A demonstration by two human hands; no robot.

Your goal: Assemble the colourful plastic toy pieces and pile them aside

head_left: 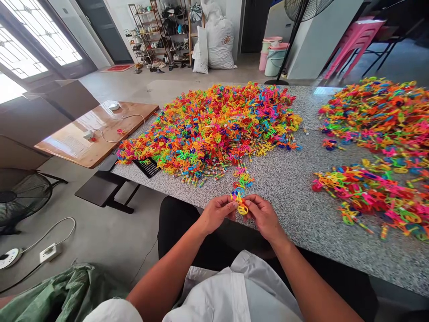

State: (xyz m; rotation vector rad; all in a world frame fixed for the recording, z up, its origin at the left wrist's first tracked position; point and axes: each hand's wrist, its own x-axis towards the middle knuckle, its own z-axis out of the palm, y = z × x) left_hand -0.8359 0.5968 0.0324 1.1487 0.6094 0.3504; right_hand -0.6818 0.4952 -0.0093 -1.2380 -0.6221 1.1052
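Note:
My left hand point(219, 212) and my right hand point(263, 215) meet at the near edge of the speckled table. Both are closed in a pinch on a small yellow plastic piece point(242, 208) with a ring-shaped end; its exact kind is too small to tell. Just beyond my fingertips lies a short trail of blue, green and red plastic pieces point(244, 180). It leads back to a large heap of mixed bright plastic pieces point(217, 120). Small striped tubes point(196, 178) lie along the front of that heap.
More plastic pieces are heaped on the right point(375, 197) and far right point(395, 107) of the speckled table point(284, 188). A black slotted tray point(147, 168) pokes out at the left. Beside it stands a wooden table point(117, 114) with a cable. A fan point(23, 197) stands on the floor.

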